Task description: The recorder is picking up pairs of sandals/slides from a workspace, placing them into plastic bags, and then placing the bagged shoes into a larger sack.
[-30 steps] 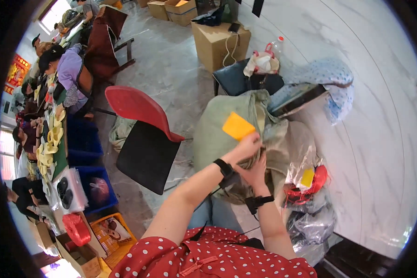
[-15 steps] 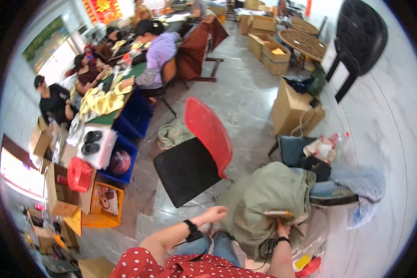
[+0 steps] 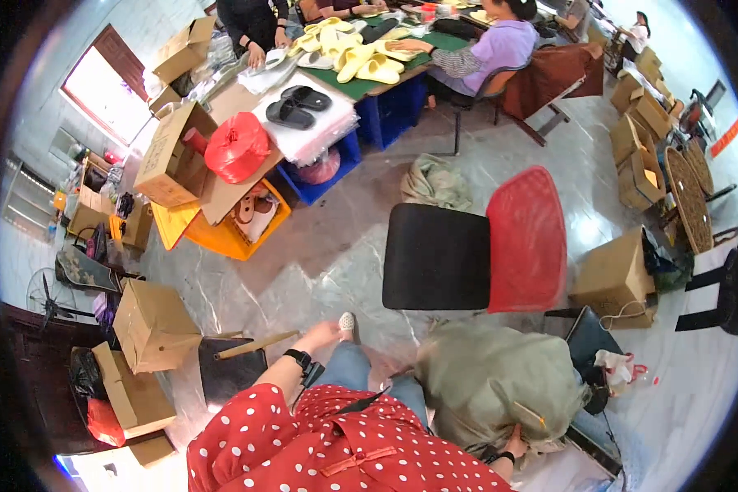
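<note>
A bulky grey-green cloth sack (image 3: pixel 492 377) sits on the floor at my right leg. My right hand (image 3: pixel 514 443) is closed on its near side, pinching the cloth, with part of the fingers hidden. Just above those fingertips a thin pale strip with an orange end (image 3: pixel 531 412) lies against the sack; its kind is unclear. My left hand (image 3: pixel 324 334) hovers over my left leg, beside my light shoe (image 3: pixel 347 322), away from the sack. I see nothing in it, but its fingers are too small and foreshortened to read.
A chair with black seat (image 3: pixel 436 258) and red back stands beyond the sack. Ahead left, a work table holds yellow slippers (image 3: pixel 357 61), black slippers (image 3: pixel 299 107) and a red twine roll (image 3: pixel 238 148); people work there. Cardboard boxes (image 3: pixel 154 326) stand left, another box (image 3: pixel 615 279) right.
My view has swung left, so the table and chair sit farther right in the picture. My left hand has moved away from the sack. My right hand stays at the sack.
</note>
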The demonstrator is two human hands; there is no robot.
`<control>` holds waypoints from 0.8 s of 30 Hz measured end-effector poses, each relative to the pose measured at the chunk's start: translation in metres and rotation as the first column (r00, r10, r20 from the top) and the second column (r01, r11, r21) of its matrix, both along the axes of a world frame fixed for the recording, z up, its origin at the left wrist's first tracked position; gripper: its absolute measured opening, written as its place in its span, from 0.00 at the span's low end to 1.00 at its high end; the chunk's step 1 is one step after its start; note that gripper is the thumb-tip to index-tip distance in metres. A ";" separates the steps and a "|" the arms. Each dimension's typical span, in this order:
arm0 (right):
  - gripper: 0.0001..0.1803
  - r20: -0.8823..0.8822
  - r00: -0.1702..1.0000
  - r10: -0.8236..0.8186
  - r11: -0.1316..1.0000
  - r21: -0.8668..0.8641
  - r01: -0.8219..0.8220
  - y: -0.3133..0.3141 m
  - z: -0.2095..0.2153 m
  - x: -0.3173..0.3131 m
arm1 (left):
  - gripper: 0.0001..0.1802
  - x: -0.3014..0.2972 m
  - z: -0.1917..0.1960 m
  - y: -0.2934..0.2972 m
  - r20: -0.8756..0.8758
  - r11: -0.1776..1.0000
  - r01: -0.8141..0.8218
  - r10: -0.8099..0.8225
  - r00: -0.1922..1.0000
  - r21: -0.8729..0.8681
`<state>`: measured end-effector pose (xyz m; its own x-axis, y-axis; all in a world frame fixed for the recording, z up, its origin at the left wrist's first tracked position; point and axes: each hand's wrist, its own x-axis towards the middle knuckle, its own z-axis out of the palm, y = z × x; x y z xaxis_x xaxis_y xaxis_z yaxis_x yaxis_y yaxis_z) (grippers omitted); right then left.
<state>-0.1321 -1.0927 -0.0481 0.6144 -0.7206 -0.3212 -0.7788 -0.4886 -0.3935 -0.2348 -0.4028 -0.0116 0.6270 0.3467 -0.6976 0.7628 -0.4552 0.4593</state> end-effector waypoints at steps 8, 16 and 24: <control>0.42 0.052 0.617 -0.785 0.586 -0.258 0.768 0.076 0.047 0.045 | 0.27 -0.023 -0.022 0.121 -0.004 0.992 0.074 -0.074 0.997 -0.105; 0.21 0.520 0.658 0.545 0.781 -0.600 -0.172 0.340 0.025 0.125 | 0.26 0.039 -0.009 0.265 0.112 0.996 0.074 -0.080 0.991 0.051; 0.14 0.638 0.420 0.645 0.629 -0.131 -0.766 0.593 0.031 0.311 | 0.23 0.102 0.017 0.336 0.149 0.998 0.018 -0.027 0.988 0.063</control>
<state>0.1787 -0.4995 -0.0175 0.9665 0.0823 0.2430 0.2383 -0.6390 -0.7314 -0.1323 -0.0663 0.0056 0.7311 0.3704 -0.5729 0.6765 -0.5026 0.5383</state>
